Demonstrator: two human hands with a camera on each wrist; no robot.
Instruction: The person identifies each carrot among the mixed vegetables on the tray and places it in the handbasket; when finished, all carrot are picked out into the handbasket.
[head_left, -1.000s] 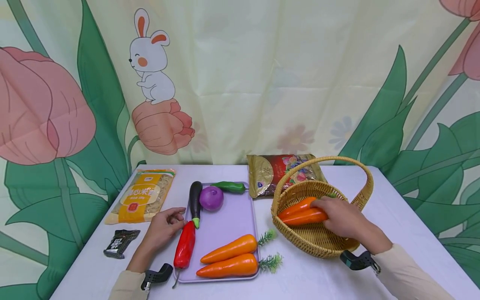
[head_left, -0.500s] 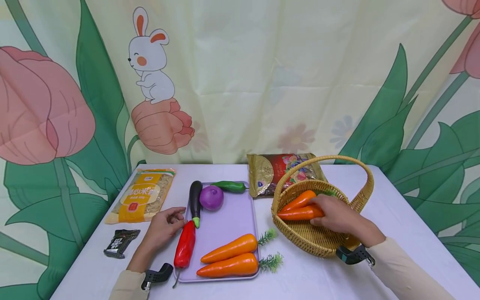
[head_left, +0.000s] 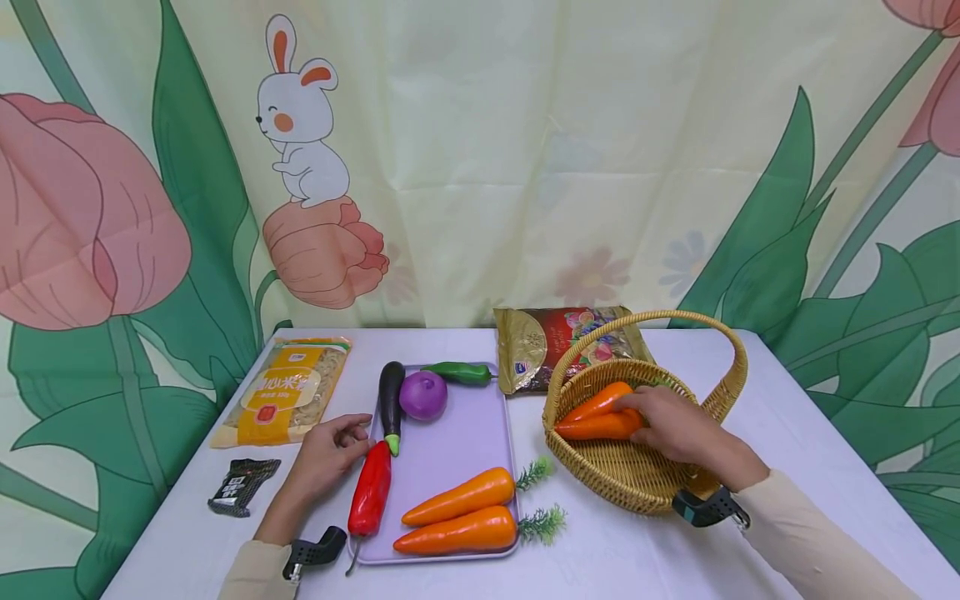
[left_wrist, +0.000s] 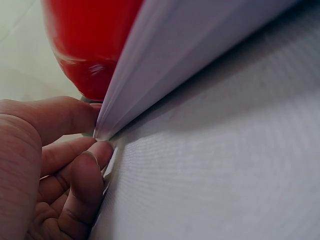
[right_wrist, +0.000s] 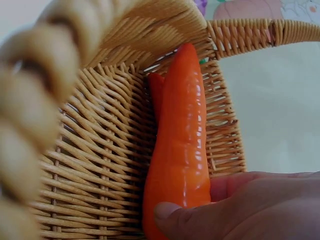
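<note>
In the head view, my right hand [head_left: 667,421] reaches into the wicker basket [head_left: 600,487] and grips the farther orange carrot [head_left: 603,400], thumb on its side in the right wrist view. A second carrot [head_left: 592,428] lies against it on the nearer side, mostly hidden in the right wrist view. At the left edge of the lilac tray [head_left: 450,454], my left hand [head_left: 330,450] pinches the rim between thumb and fingers. A red chili pepper [head_left: 370,492] lies along that edge, beside a black eggplant [head_left: 390,404]. Two more carrots [head_left: 457,531] lie across the tray's front right, leafy tops past its rim.
A purple onion [head_left: 423,395] and a green pepper [head_left: 459,373] lie at the tray's back. A yellow food bag [head_left: 281,396] and a small black packet [head_left: 242,487] are at left. Behind the basket lies a red-gold bag [head_left: 547,350]; the basket's tall handle [head_left: 675,317] arches overhead.
Inside the basket, my right hand has moved slightly back and left, and the farther carrot has shifted away from me with it. My left hand and the tray have stayed put.
</note>
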